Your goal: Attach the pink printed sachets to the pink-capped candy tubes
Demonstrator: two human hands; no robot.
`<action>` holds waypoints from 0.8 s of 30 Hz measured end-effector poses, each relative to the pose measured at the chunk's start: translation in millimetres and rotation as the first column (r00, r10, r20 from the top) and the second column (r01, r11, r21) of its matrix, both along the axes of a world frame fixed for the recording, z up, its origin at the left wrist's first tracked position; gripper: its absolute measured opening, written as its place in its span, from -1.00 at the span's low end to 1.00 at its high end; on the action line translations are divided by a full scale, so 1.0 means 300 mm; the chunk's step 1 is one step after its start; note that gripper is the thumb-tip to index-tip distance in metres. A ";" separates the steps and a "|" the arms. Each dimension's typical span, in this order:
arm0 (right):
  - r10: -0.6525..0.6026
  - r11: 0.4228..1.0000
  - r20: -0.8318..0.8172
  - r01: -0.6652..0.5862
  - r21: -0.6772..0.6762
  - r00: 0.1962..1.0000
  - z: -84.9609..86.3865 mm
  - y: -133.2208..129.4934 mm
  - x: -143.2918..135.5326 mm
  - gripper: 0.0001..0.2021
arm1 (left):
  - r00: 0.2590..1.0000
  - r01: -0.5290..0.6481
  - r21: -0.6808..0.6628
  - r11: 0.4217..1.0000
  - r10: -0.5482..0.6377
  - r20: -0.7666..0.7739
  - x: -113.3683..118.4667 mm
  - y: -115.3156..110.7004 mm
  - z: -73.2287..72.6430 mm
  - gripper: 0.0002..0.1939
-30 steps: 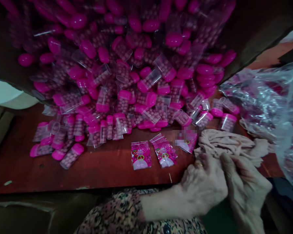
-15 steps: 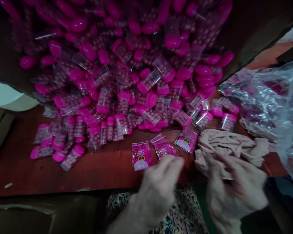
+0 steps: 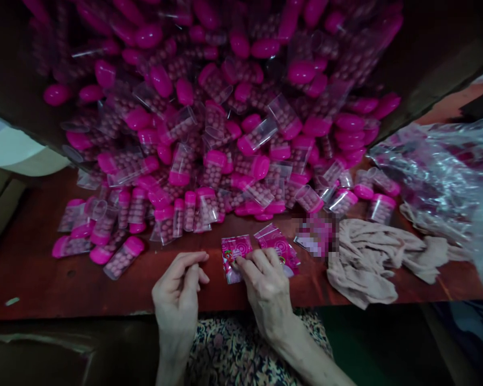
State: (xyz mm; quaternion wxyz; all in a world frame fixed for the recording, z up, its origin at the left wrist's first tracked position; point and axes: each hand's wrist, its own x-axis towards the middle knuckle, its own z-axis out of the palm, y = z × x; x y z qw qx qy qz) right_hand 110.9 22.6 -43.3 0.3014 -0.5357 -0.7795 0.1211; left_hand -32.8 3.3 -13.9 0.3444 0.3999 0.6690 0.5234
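Observation:
Flat pink printed packets lie near the table's front edge. At the leftmost packet [image 3: 230,274], my right hand [image 3: 268,287] has its thumb and fingers closed on the upper surface, its knuckles partly covering the middle packet [image 3: 274,236]. A third packet [image 3: 316,236] lies farther right, partly blurred. To the left of the packets, my left hand [image 3: 179,295] hovers at the table edge, fingers loosely bent and a little apart, with nothing visible in it. Behind both hands, clear tubes of pink balls with bright pink caps [image 3: 124,257] form a large heap.
A crumpled beige cloth [image 3: 362,262] is spread right of the packets. Clear plastic bags with pink contents [image 3: 446,166] are at the right edge. A pale rounded container [image 3: 22,153] stands at the left. The reddish-brown table [image 3: 64,292] ends just before my lap.
My left hand has moved left, away from the middle packet. My right hand has left the cloth area and come left onto the leftmost packet. The view has shifted slightly.

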 end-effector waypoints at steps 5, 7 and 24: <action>-0.028 0.999 -0.007 0.028 0.040 1.000 0.006 0.010 -0.012 -0.67 | 1.000 0.016 -0.020 1.000 -0.016 0.019 0.015 0.000 0.003 -0.87; -0.041 0.998 -0.031 0.043 0.051 0.999 0.005 0.012 -0.010 -0.68 | 1.000 -0.010 -0.034 0.999 0.011 0.023 0.015 -0.003 0.005 -0.88; -0.240 0.928 -0.606 -0.003 -0.372 0.758 0.115 -0.040 -0.002 -0.76 | 0.787 -0.124 -0.124 0.984 0.174 0.592 0.108 0.052 0.054 -0.87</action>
